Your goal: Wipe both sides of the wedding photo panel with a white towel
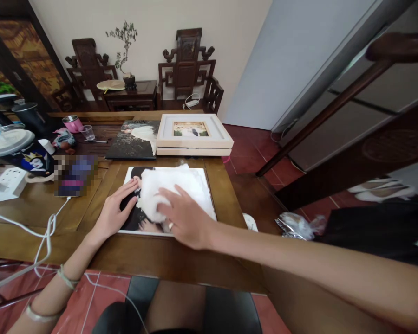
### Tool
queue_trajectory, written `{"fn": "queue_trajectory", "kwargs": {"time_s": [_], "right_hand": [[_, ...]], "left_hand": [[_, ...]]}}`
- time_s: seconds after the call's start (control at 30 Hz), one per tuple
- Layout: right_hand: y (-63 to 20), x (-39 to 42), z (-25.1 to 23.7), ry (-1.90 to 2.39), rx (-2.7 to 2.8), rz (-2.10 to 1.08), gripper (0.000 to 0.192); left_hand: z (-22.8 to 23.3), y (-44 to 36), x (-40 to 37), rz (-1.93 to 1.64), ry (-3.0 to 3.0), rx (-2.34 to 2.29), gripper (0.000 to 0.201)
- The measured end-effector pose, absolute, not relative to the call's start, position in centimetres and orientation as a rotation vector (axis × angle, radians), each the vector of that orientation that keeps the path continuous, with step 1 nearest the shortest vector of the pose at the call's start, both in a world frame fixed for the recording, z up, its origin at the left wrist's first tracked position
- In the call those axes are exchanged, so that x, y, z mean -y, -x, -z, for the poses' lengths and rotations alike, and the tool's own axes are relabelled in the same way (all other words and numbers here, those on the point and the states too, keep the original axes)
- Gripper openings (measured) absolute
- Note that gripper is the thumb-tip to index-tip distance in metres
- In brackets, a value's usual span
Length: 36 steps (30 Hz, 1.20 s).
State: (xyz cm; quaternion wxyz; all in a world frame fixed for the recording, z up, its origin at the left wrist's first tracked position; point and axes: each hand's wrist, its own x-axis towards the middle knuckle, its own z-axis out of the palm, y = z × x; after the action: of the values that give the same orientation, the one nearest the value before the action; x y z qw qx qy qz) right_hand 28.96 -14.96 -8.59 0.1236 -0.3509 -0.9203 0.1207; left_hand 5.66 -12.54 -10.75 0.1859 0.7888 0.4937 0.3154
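A photo panel point(132, 222) with a dark-haired person printed on it lies flat on the wooden table, near its front edge. My left hand point(116, 208) rests on the panel's left side, its fingers stretched out and lying flat. With bent fingers, my right hand point(188, 215) presses a bunched white cloth point(191, 183) onto the panel and grips part of it. The cloth spreads over much of the picture and hides its middle and right. A ring shows on one right finger.
Behind the panel lie a dark photo panel point(125, 139) and stacked pale frames point(195, 134). To the left are a blurred-out phone point(76, 176) with a white cable point(48, 227), a power strip point(7, 185) and a lidded drink cup point(31, 157). A dark wooden chair point(334, 153) stands at right.
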Motion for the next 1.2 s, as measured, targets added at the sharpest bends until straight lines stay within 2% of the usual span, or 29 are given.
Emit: {"fn": "queue_trajectory", "kwargs": {"time_s": [0.2,0.53,0.73,0.97,1.1,1.2], "right_hand": [[-28.2,20.7,7.1,0.796,2.782,-0.484,0.035],[-28.5,10.3,7.5,1.002,2.761,-0.203,0.029],[-25.8,11.5,7.3,1.186,2.553,-0.297,0.029],[-26.1,17.7,8.0,0.779,2.773,-0.216,0.025],[-27.9,17.0,8.6,0.545,2.847,-0.184,0.026],[-28.9,14.9,8.7,0.588,2.834,-0.214,0.025]], "left_hand": [[10.8,-5.3,12.5,-0.861,-2.231,-1.360,0.042],[10.9,-5.5,12.6,-0.918,-2.223,-1.369,0.041],[11.0,-5.2,12.6,-0.921,-2.221,-1.378,0.042],[10.9,-5.1,12.6,-0.878,-2.203,-1.374,0.043],[10.9,-5.2,12.6,-0.872,-2.203,-1.377,0.043],[11.0,-5.2,12.6,-0.888,-2.218,-1.369,0.042]]}}
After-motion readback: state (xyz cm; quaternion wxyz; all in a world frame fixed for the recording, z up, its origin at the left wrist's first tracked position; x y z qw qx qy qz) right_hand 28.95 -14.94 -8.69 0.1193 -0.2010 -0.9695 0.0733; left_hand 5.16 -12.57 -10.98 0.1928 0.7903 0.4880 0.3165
